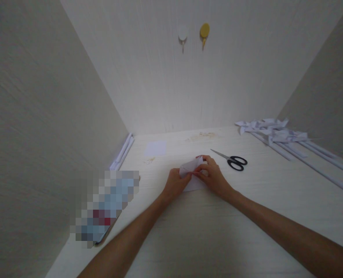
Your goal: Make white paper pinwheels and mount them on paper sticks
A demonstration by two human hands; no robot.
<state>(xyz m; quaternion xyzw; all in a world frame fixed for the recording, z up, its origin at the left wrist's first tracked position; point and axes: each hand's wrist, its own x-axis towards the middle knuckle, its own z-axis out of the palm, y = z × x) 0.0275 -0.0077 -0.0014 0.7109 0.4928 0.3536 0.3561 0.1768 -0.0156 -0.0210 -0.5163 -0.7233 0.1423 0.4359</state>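
Observation:
A small white folded paper (190, 166) lies on the pale desk (206, 231) in front of me, and both hands are on it. My left hand (175, 184) pinches its left side with closed fingers. My right hand (213, 176) presses and grips its right side, fingers curled over the fold. Part of the paper is hidden under the hands.
Black-handled scissors (231, 159) lie just right of my hands. Several white paper pinwheels on paper sticks (278, 136) lie at the far right. A small white paper square (155, 148) and rolled paper sticks (122, 153) are at the back left. A blurred object (106, 204) sits at the left edge. Two hooks (193, 35) hang on the back wall.

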